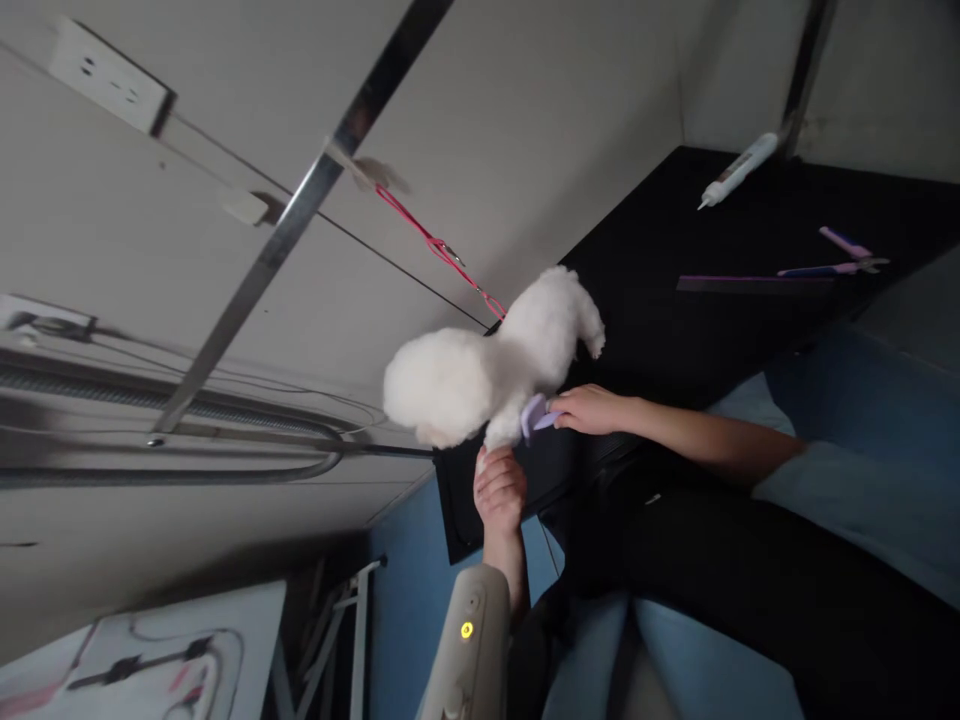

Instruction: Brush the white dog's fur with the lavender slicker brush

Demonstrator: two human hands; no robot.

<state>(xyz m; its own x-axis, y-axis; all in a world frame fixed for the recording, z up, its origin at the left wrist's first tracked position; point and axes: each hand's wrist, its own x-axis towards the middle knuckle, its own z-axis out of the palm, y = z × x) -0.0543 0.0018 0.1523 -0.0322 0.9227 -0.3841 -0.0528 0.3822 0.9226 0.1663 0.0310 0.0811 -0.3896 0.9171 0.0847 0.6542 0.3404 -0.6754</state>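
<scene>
Black tabletop (646, 255), and at its end a white dog (541, 325), one leg (505, 424) held in the left hand (500, 490); the right hand (589, 409) grips a brush (533, 416) against it. Brushing that leg seems the step; the next stroke, I'd say, needs it steady.

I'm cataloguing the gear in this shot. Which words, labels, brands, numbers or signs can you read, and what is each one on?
No text can be read.
White pointed-tip bottle: markings too small to read.
Small white mark on the black clothing: too small to tell if it is lettering.
Purple brush: no lettering shows.
</scene>
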